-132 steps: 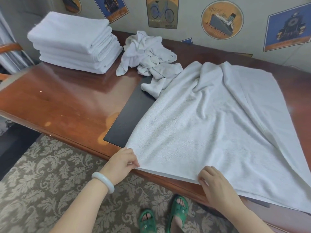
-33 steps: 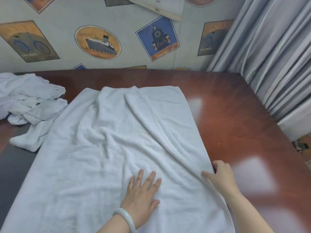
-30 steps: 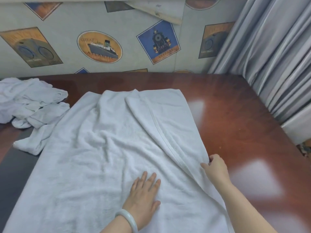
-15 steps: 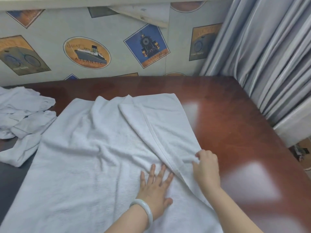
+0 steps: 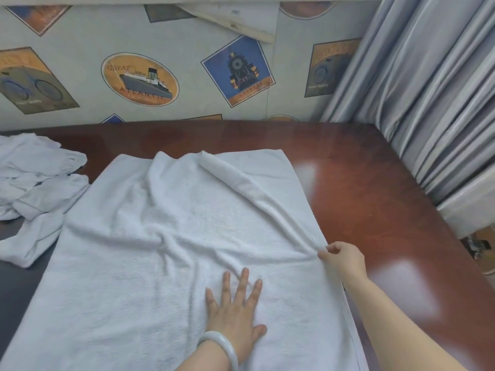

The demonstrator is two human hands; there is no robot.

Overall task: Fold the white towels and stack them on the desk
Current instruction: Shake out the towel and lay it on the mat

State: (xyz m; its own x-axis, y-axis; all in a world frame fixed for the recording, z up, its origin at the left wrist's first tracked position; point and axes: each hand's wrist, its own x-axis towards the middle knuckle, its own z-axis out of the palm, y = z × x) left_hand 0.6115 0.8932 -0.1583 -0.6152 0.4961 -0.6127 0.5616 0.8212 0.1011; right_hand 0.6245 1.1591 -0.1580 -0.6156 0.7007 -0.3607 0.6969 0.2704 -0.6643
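White towel spread on wooden desk, wrinkled across the middle. Pressed down near the front edge by left hand, palm flat, fingers straight and splayed. Pinched at the right hem by right hand, thumb and fingers closed on the cloth. Crumpled towels just beside, at left, partly over dark mat.

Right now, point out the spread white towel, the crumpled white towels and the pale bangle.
spread white towel (image 5: 134, 263): head view, flat middle.
crumpled white towels (image 5: 40, 167): head view, top folds.
pale bangle (image 5: 223, 341): head view, outer band.
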